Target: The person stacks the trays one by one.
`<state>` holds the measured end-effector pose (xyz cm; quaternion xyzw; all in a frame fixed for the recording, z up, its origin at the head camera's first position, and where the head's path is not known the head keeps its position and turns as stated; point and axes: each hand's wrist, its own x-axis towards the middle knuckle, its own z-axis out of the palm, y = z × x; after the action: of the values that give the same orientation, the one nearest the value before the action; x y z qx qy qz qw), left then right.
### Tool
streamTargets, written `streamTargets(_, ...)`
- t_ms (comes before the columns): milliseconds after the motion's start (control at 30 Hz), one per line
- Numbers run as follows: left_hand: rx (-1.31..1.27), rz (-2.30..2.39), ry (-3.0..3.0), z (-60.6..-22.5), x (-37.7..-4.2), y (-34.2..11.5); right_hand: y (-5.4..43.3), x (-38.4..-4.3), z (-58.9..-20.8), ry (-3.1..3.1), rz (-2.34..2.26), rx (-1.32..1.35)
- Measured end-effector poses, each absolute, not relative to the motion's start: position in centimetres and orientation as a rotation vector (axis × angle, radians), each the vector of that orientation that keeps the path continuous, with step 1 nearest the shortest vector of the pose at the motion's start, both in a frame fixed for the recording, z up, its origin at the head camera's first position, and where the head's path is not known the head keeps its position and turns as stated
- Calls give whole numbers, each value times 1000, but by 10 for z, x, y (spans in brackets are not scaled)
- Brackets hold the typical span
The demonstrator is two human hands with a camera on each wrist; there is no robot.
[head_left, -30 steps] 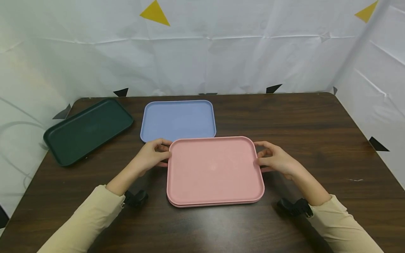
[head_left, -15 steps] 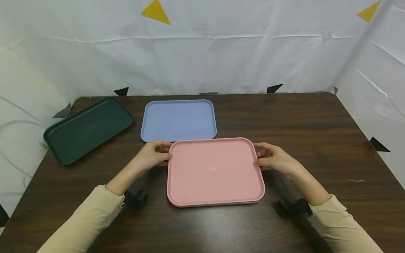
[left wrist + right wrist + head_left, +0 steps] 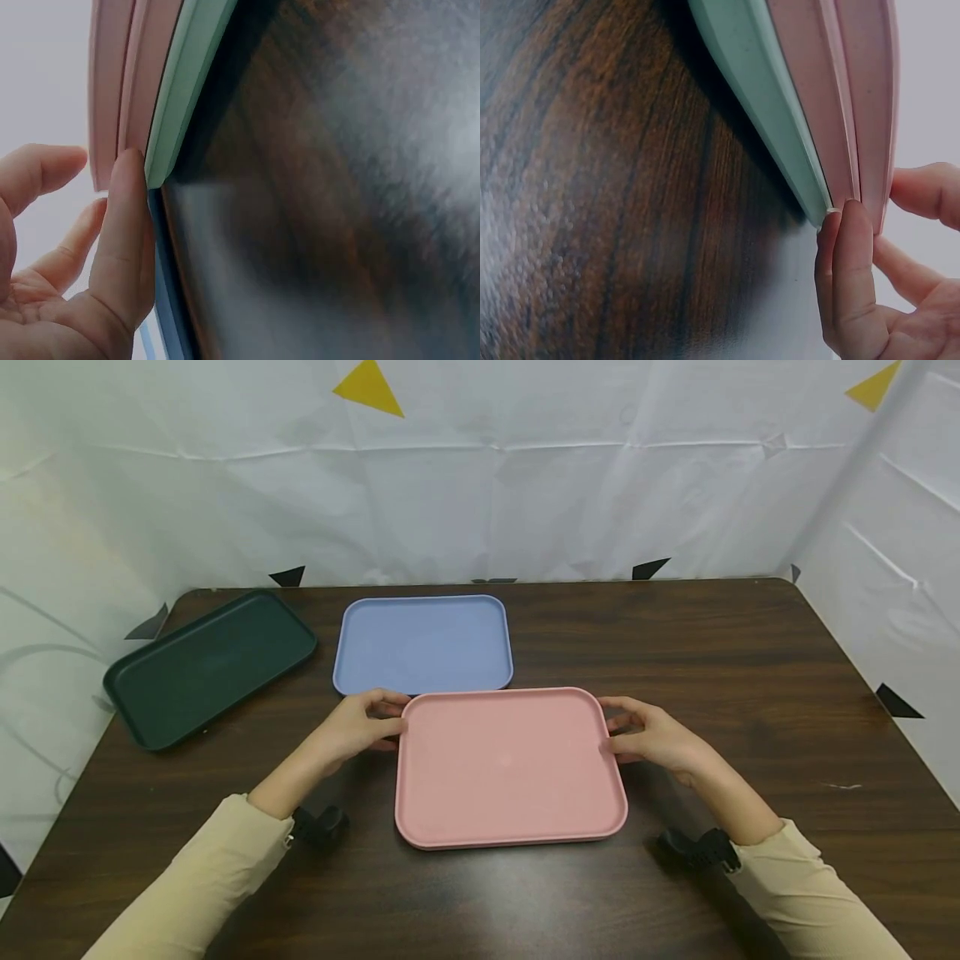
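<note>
A pink rectangular tray [image 3: 510, 768] lies on top of a stack in the middle of the table. Both wrist views show a second pink tray [image 3: 152, 67] directly beneath it and a mint-green tray [image 3: 754, 90] at the bottom. From the left, my left hand [image 3: 358, 727] holds the top tray's far left part, thumb at the rim and fingers against the stack's side. My right hand [image 3: 654, 739] does the same on the right edge, its fingertips [image 3: 853, 225] by the lower pink and green rims. The green tray is hidden in the head view.
Behind the stack lies a blue tray [image 3: 423, 643], its front edge close to the pink one. A dark green tray [image 3: 210, 668] sits angled at the table's left edge. White sheeting [image 3: 495, 510] encloses the brown wooden table [image 3: 750, 660] at the back and sides.
The top pink tray has settled slightly toward me and down, so the lower rim at the front now barely shows. Both hands keep their places at its sides.
</note>
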<state>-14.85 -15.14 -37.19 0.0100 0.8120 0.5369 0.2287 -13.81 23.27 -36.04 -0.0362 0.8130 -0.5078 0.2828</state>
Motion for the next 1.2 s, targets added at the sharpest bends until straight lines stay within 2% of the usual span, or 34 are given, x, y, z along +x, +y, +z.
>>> streamTargets(400,-95,1565,2550,-360,-163,-182,234,-139,-363,2179,-1346,-88)
streamTargets(633,-256,1364,2797,-363,-169,-207,234,-139,-363,2176,-1338,-84)
streamTargets(867,-347,1377,2748,-369,-171,-222,234,-139,-364,2154,-1344,-79)
streamTargets(1200,-306,1496,2551,-378,-177,-218,236,-139,-366,2151,-1345,-90)
